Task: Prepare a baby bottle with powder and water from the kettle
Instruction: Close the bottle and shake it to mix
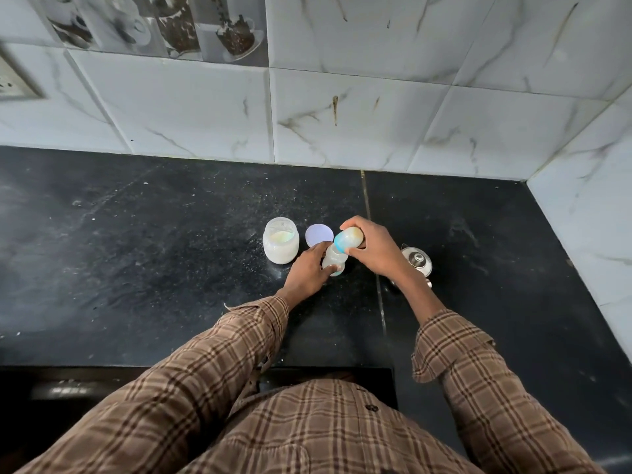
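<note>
Landmark: the clear plastic baby bottle [334,260], standing on the black stone counter [171,251], tilted slightly, long axis running base-near-me to top-away-and-right.

My left hand [309,271] is wrapped round the bottle's lower body, clamping it against the counter. My right hand [371,246] is clenched on the translucent dome cap with turquoise collar [349,239] at the bottle's top. Can't tell if the cap is threaded on or already loose.

Left of the bottle: open glass jar of white powder [281,240], near but not touching. Its round pale lid [319,235] lies flat between jar and bottle, just behind my left fingers. Right of the bottle: steel kettle with glass-knob lid [416,261], partly hidden behind my right wrist.

Judgement: cap comes off along the bottle axis, up and away. Jar is on the left-hand side and the kettle on the right, but left is busy steadying.
</note>
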